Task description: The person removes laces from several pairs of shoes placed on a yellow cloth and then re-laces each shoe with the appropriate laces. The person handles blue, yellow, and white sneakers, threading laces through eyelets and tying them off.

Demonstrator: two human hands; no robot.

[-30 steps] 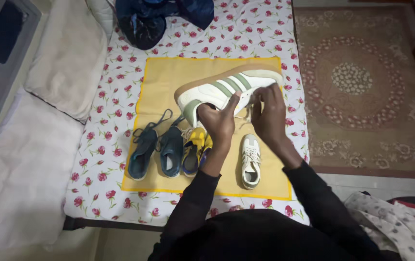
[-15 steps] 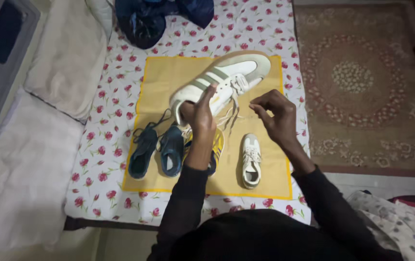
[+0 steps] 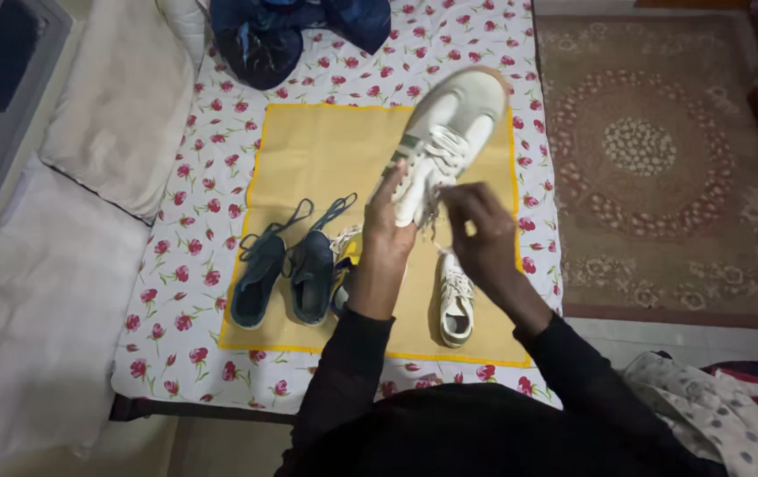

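My left hand [image 3: 385, 231] grips the heel end of a white sneaker with green stripes [image 3: 443, 140], held up above a yellow cloth [image 3: 326, 150] with its toe pointing away. My right hand [image 3: 476, 225] pinches the sneaker's laces near the tongue. The matching white sneaker [image 3: 456, 299] lies on the cloth under my right wrist. A pair of dark blue sneakers [image 3: 286, 269] with loose laces lies to the left. A yellow and blue shoe [image 3: 346, 265] is mostly hidden behind my left forearm.
The yellow cloth lies on a bed sheet with a red flower print [image 3: 202, 177]. A dark blue garment [image 3: 282, 31] lies at the far end, a pale pillow [image 3: 118, 106] to the left. A patterned rug [image 3: 661, 159] covers the floor on the right.
The white sneaker has turned from lying sideways to pointing toe away from me. My right hand let go, then came back onto the laces. My left hand shifted its grip to the heel.
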